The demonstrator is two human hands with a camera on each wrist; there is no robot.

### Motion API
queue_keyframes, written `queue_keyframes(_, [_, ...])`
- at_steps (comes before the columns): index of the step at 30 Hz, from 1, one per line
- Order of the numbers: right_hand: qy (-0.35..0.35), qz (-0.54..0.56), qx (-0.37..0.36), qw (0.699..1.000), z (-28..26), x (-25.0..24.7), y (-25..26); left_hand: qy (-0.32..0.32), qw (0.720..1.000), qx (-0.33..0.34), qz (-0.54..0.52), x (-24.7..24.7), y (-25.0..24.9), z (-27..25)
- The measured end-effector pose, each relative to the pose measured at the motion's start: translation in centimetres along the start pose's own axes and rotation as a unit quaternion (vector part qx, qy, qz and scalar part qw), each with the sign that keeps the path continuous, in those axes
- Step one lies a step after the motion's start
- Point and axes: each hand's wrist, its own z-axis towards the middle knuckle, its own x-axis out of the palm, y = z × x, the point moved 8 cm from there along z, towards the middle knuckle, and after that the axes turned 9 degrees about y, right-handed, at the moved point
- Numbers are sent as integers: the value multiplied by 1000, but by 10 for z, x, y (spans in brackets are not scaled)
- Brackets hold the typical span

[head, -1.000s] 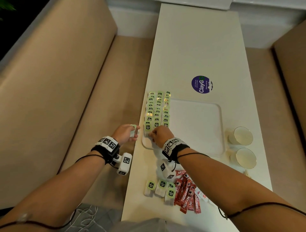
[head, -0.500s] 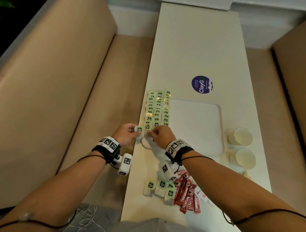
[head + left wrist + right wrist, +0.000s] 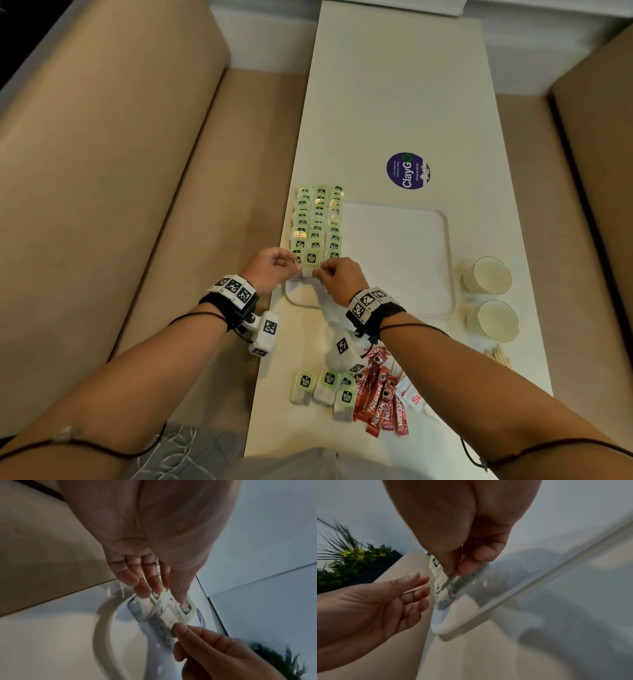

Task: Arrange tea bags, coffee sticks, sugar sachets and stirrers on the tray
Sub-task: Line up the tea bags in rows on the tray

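Right hand point(image 3: 337, 279): thumb and forefinger pinch the near edge of a tea bag point(image 3: 310, 263) at the tray's point(image 3: 448, 267) near-left corner. Left hand point(image 3: 270, 267): fingers point(image 3: 150, 582) nearly straight, tips touching the same bag's far end. Bag sits at the near end of three rows of tea bags point(image 3: 317, 219) along the tray's left side. Loose tea bags point(image 3: 325, 390), coffee sticks point(image 3: 380, 401), sugar sachet point(image 3: 412, 397) on the table point(image 3: 394, 85) near the body; stirrers point(image 3: 498, 354) and two cups point(image 3: 491, 275) right of the tray.

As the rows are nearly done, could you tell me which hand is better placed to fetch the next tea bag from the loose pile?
Probably the right hand. The loose tea bags lie just behind its wrist, though it must first let go of the bag it pinches. The left hand works at the tray's left edge, farther away.
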Motion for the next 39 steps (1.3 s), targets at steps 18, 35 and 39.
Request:
queue_keyframes(18, [3, -28, 116, 993, 0, 0, -17, -53, 986, -69, 145, -4, 24, 13])
queue_keyframes(35, [169, -111, -34, 979, -83, 9, -17, 158, 956, 10, 249, 57, 26, -52])
queue_keyframes(39, [239, -151, -20, 959, -110, 27, -32, 238, 925, 1, 297, 88, 40, -76])
